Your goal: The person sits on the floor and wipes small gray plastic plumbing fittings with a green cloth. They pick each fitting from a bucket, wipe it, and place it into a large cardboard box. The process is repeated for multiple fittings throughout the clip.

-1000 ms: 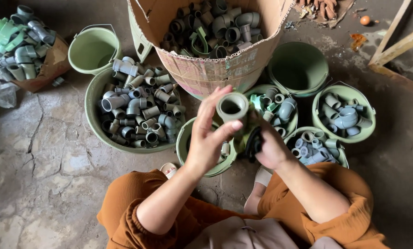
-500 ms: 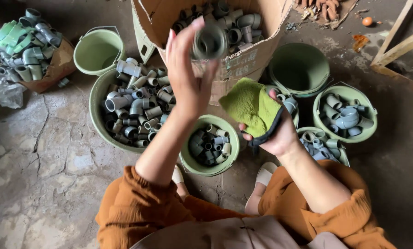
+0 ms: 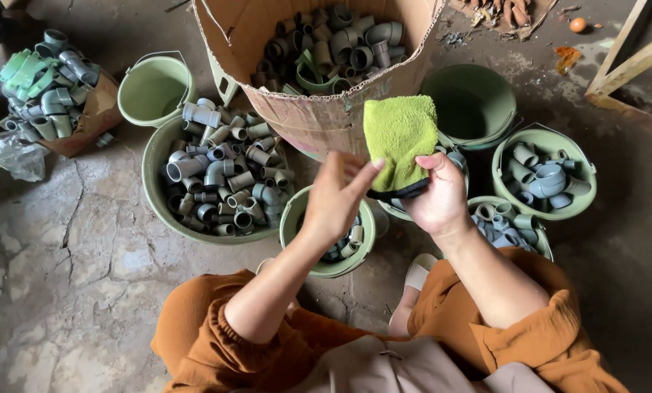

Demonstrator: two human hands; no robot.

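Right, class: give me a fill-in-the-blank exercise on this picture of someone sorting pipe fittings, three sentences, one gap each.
1. The right hand holds a green ____.
2. The tall container of fittings at the top, the cardboard box, is made of ____.
3. The bucket just left of that box holds ____ fittings.

Missing words: cloth; cardboard; no

Large round brown cardboard drum (image 3: 319, 116), top centre, torn open rim, holding grey pipe fittings. Small brown cardboard box (image 3: 93, 120) at far left, also heaped with fittings. Crumpled clear plastic bag (image 3: 17, 156) beside it.
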